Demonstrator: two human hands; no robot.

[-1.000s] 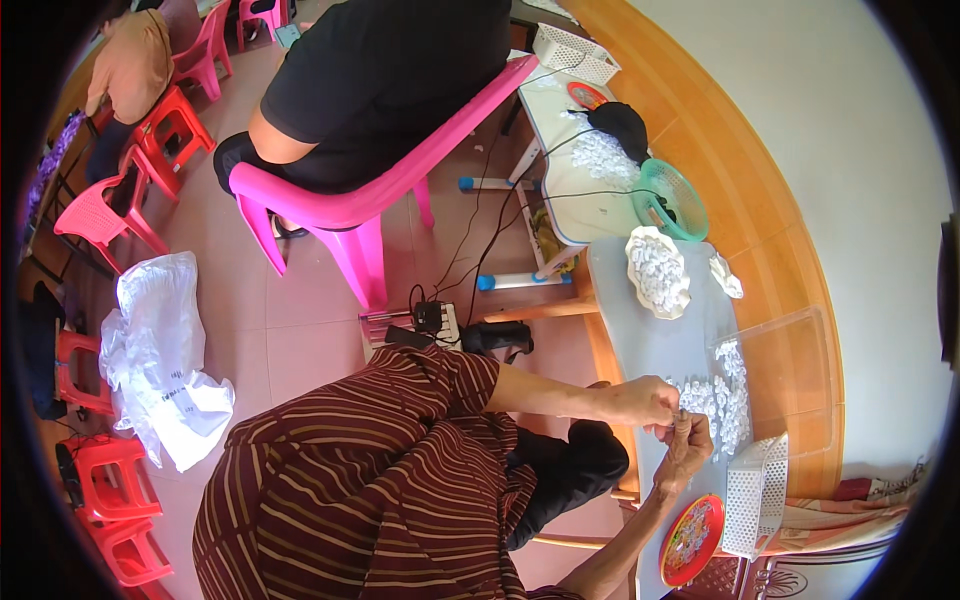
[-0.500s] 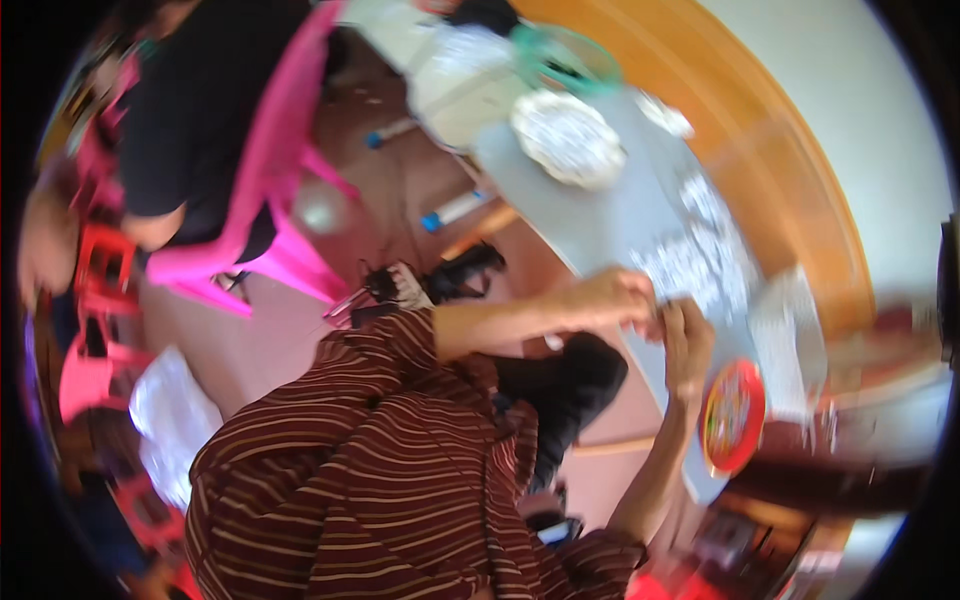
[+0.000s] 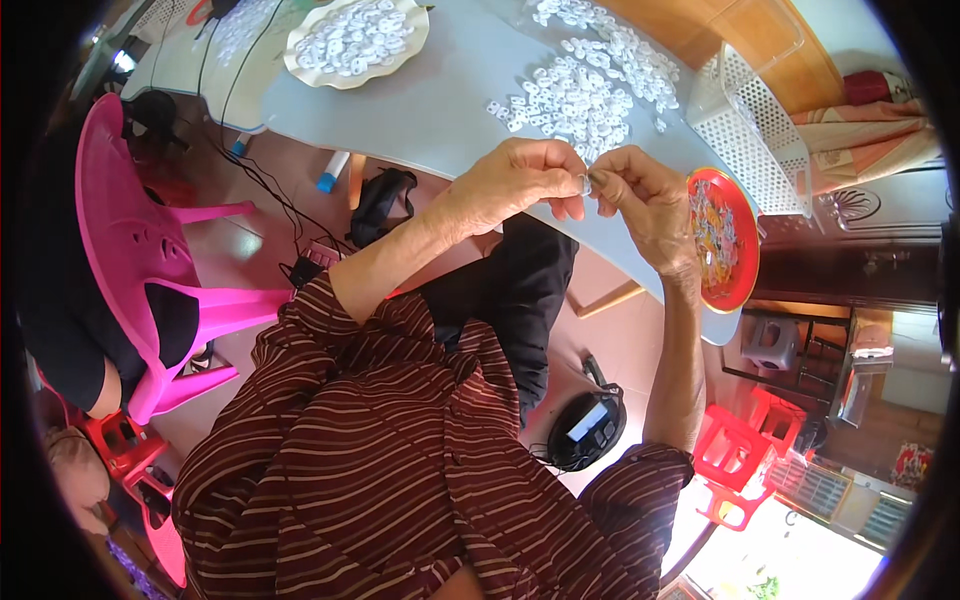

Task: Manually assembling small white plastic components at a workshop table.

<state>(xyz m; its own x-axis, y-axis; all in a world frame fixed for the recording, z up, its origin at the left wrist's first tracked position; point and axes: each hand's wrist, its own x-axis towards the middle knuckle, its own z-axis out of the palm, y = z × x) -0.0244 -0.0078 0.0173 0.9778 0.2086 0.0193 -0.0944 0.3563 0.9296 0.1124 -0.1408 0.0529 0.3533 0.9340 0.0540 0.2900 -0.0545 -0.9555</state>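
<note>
My left hand (image 3: 520,182) and my right hand (image 3: 645,205) meet fingertip to fingertip over the table's near edge. Between my left thumb and forefinger is a small whitish piece (image 3: 586,184). My right thumb and forefinger are pinched together right against it; what they grip is mostly hidden. Just beyond my hands lies a loose pile of small white plastic pieces (image 3: 575,105) with holes in them. Beside my right wrist sits a red round tray (image 3: 748,240) holding many small clear and coloured bits.
A scalloped cream plate (image 3: 297,62) heaped with white pieces stands on the grey table (image 3: 440,125), far left. At the right is a white perforated basket (image 3: 740,130). A pink chair (image 3: 130,230) with a seated person is on my left. Cables (image 3: 270,180) trail down to the floor.
My view has swung, so the table and chair sit elsewhere in the picture and look sharper. Both hands stay raised and pinched together.
</note>
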